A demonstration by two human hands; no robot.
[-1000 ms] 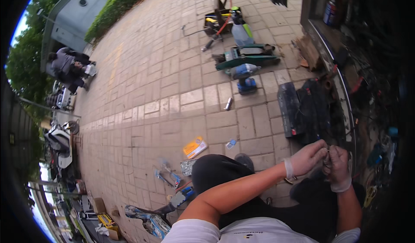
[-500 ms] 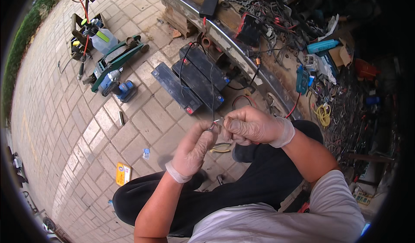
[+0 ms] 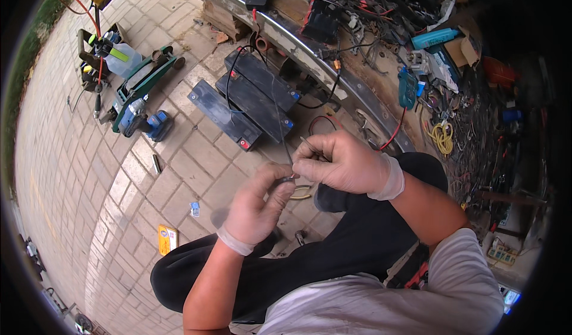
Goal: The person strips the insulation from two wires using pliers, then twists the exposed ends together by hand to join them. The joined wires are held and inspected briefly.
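2 thin-gloved hands, left hand and right hand, pinch a slender dark wire.

You sit in an open-air repair yard on a brick-paved ground. Black batteries lie on the paving beside a green floor jack and a blue cordless drill, and a cluttered ledge holds tangled wires, tools and scrap.

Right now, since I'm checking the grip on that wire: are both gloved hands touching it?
Touching. The head view shows the left hand and the right hand meeting at the thin dark wire, with fingertips of both pinched on its lower end.
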